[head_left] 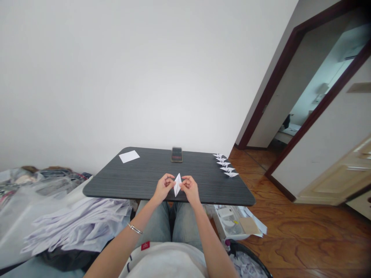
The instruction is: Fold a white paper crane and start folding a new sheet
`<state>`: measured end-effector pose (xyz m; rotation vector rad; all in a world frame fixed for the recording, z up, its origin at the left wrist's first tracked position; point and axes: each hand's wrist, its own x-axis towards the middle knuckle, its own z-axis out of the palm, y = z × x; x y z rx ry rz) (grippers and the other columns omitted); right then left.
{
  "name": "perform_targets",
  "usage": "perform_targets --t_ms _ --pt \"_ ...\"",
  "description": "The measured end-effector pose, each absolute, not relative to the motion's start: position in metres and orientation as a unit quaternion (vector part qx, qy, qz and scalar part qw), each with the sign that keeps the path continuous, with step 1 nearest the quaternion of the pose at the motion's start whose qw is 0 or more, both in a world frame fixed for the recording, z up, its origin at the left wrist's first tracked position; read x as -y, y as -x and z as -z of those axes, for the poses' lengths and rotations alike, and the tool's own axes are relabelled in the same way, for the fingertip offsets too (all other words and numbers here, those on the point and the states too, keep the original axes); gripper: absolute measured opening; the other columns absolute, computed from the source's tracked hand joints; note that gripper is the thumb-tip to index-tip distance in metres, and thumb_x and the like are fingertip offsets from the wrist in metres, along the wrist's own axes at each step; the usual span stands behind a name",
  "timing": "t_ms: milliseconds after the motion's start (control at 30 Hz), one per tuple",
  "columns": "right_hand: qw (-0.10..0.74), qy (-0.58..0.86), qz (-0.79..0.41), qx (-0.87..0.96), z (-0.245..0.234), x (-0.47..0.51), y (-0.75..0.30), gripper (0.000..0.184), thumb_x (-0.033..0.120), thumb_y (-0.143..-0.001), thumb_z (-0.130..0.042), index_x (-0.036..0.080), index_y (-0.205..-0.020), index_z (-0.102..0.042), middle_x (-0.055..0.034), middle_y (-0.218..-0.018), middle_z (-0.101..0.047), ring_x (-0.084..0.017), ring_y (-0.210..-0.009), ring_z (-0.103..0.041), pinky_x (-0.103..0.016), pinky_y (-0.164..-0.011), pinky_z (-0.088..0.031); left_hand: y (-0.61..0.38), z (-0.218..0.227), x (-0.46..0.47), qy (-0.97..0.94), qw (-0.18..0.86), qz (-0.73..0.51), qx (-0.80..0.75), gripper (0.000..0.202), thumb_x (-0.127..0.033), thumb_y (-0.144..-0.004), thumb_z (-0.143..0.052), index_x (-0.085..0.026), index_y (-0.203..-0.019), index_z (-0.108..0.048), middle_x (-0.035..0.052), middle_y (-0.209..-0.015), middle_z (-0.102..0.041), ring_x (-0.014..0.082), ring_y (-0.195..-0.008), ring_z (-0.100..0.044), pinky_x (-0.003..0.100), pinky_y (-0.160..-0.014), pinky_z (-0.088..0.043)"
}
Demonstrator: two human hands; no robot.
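A small white folded paper diamond [177, 184] is held upright over the front edge of the dark table [153, 162]. My left hand [164, 186] pinches its left side between thumb and fingers. On the other side, my right hand [190, 187] pinches the right edge the same way. The paper is long and pointed at top and bottom, with a crease down its middle. Several folded white paper cranes [226, 169] stand in a row along the table's right side. A flat white sheet of paper [129, 156] lies at the back left.
A phone-like dark device [176, 154] is at the table's back edge by the wall. Piled white cloth [84, 224] and plastic bags are left of the table. An open box [232, 224] and a bin of crumpled paper [246, 264] stand on the floor at right.
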<state>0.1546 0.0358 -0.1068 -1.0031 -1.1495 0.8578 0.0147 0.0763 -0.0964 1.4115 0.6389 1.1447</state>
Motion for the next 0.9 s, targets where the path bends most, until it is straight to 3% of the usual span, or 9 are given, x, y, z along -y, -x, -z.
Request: perform_targets --t_ms 100,200,300,433,633,900 --pt "0.621 0.456 -0.389 0.506 0.11 -0.0403 -0.1551 0.026 0.028 -0.068 -0.063 0.017 -0.09 -0.053 0.0041 -0.057 -0.057 -0.011 -0.049 -0.053 -0.023 -0.052 -0.044 -0.0138 0.0958 -0.0767 -0.602 0.569 -0.487 -0.278 0.029 -0.029 -0.068 -0.065 -0.016 -0.087 -0.048 -0.0058 -0.054 -0.053 0.0088 -0.05 -0.05 0.021 -0.054 -0.037" --pt "0.599 0.469 -0.398 0.513 0.1115 -0.0426 -0.1542 0.019 0.033 -0.068 -0.062 0.016 -0.072 -0.057 0.0023 -0.053 -0.056 -0.011 -0.045 -0.051 -0.022 -0.046 -0.042 -0.0131 0.0951 -0.0766 -0.606 0.568 -0.48 -0.283 0.03 -0.03 -0.068 -0.064 -0.015 -0.089 -0.049 -0.0052 -0.056 -0.054 0.0087 -0.051 -0.05 0.02 -0.054 -0.037" --pt "0.591 0.48 -0.39 0.518 0.111 -0.0414 -0.1535 0.023 0.037 -0.069 -0.061 0.017 -0.06 -0.053 0.0032 -0.048 -0.054 -0.01 -0.042 -0.049 -0.022 -0.045 -0.041 -0.013 0.0937 -0.0762 -0.614 0.57 -0.465 -0.286 0.032 -0.03 -0.068 -0.065 -0.014 -0.092 -0.051 -0.0044 -0.057 -0.054 0.0088 -0.052 -0.05 0.021 -0.056 -0.038" --pt "0.579 0.483 -0.381 0.534 0.1092 -0.0381 -0.1542 0.025 0.039 -0.07 -0.06 0.018 -0.058 -0.052 0.0035 -0.047 -0.054 -0.01 -0.041 -0.048 -0.021 -0.044 -0.04 -0.0138 0.091 -0.0751 -0.627 0.569 -0.441 -0.298 0.031 -0.034 -0.068 -0.063 -0.013 -0.089 -0.055 -0.0037 -0.056 -0.054 0.0091 -0.051 -0.05 0.021 -0.054 -0.038" --pt "0.554 0.473 -0.381 0.569 0.1075 -0.0352 -0.1538 0.026 0.04 -0.069 -0.062 0.017 -0.057 -0.055 0.0023 -0.049 -0.056 -0.011 -0.044 -0.05 -0.022 -0.047 -0.042 -0.016 0.09 -0.0734 -0.648 0.56 -0.413 -0.311 0.03 -0.041 -0.069 -0.061 -0.013 -0.061 -0.054 -0.0039 -0.048 -0.049 0.0073 -0.044 -0.041 0.019 -0.044 -0.029" --pt "0.544 0.464 -0.382 0.586 0.1054 -0.0333 -0.1525 0.023 0.038 -0.068 -0.063 0.017 -0.06 -0.059 0.0016 -0.051 -0.059 -0.012 -0.046 -0.052 -0.022 -0.048 -0.042 -0.014 0.0905 -0.0749 -0.642 0.561 -0.425 -0.304 0.033 -0.042 -0.071 -0.059 -0.015 -0.056 -0.048 -0.0056 -0.046 -0.044 0.0067 -0.044 -0.037 0.019 -0.045 -0.027"
